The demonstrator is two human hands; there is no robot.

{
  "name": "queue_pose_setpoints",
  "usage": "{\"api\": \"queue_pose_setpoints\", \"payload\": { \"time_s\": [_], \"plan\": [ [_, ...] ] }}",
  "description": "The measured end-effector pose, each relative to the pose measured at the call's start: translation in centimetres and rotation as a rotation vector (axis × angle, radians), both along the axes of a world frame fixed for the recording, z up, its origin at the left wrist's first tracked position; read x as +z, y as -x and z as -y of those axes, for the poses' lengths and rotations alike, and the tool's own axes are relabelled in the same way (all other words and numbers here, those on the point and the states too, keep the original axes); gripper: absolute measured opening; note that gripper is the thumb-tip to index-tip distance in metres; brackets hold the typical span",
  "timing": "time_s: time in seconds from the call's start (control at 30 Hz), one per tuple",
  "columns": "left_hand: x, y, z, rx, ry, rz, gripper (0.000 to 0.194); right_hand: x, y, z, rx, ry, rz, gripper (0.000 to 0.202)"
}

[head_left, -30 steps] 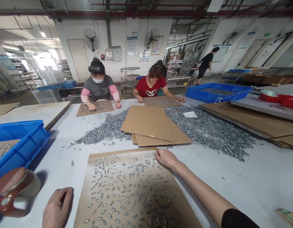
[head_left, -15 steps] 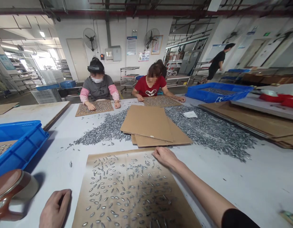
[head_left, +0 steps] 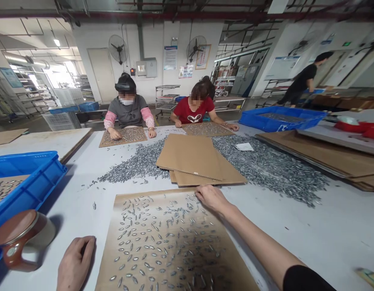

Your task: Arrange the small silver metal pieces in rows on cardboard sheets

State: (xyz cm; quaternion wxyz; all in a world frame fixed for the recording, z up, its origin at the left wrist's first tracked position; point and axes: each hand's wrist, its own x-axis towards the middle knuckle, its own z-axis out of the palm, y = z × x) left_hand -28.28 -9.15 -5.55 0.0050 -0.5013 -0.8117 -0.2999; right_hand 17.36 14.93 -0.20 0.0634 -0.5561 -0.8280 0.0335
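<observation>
In front of me lies a brown cardboard sheet (head_left: pixel 138 238) scattered with small silver spindle-shaped metal pieces (head_left: pixel 147 264). My right hand (head_left: pixel 213 199) reaches across to the sheet's far right corner. Its fingers are bent and pressed together at the outermost pieces; whatever they pinch is hidden beneath them. On the white table left of the sheet rests my left hand (head_left: pixel 75 262), loosely curled into a fist, apart from the cardboard, with nothing seen in it. Past the sheet, several cardboard sheets (head_left: pixel 190 155) are stacked askew on a wide heap of the same metal pieces (head_left: pixel 278 173).
A lidded brown mug (head_left: pixel 29 238) stands left of my left hand, beside a blue crate (head_left: pixel 38 178). Another blue crate (head_left: pixel 250 121) sits at the far right, near piled cardboard (head_left: pixel 326 153). Two co-workers sit opposite, each with hands at a piece-covered sheet (head_left: pixel 123 136).
The view has shifted slightly, so the table things sit a little further right. Both my hands keep nearly the same places and shapes. A person in black at the back has moved right.
</observation>
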Motion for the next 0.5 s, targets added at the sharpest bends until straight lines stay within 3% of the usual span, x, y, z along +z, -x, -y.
{"api": "queue_pose_setpoints", "payload": {
  "time_s": [0.17, 0.3, 0.5],
  "plan": [
    [0.1, -0.1, 0.0, 0.014, 0.025, 0.014, 0.042, -0.6, 0.4, 0.0, 0.055, 0.015, -0.069, 0.024],
    [0.2, -0.3, 0.0, 0.005, 0.012, 0.029, 0.042, -1.3, 2.0, -0.6, -0.037, 0.039, -0.025, 0.029],
    [0.5, -0.7, 0.2, 0.010, 0.002, 0.047, 0.042, -0.8, 3.4, -1.0, 0.001, 0.033, 0.041, 0.025]
  ]
}}
